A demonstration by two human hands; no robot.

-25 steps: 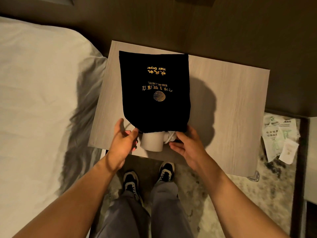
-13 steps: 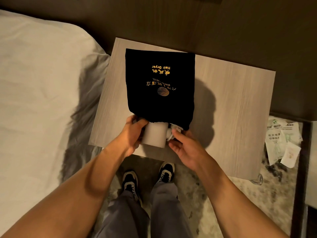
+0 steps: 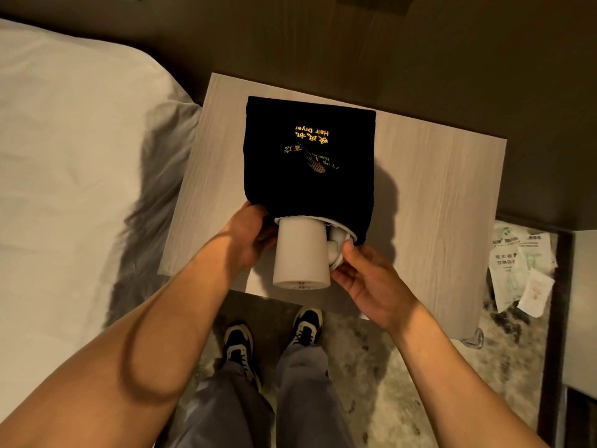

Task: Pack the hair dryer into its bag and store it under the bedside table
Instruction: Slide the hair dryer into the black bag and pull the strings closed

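Hair dryer (image 3: pixel 301 253) is sticking out of black bag (image 3: pixel 309 160) at bedside table's (image 3: pixel 429 202) near edge. Left hand (image 3: pixel 247 234) is gripping bag mouth; right hand (image 3: pixel 365 279) is pinching the dryer's handle.

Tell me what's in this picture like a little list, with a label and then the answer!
place: wooden bedside table beside a bed
bag: black bag with gold letters, lying flat on the table
hair dryer: white hair dryer, partly in the bag, its barrel end sticking out toward the person
left hand: left hand at the bag's opening, beside the barrel
right hand: right hand touching the dryer's white side part
floor: papers to the right, shoes below
done yet: no, dryer not fully inside
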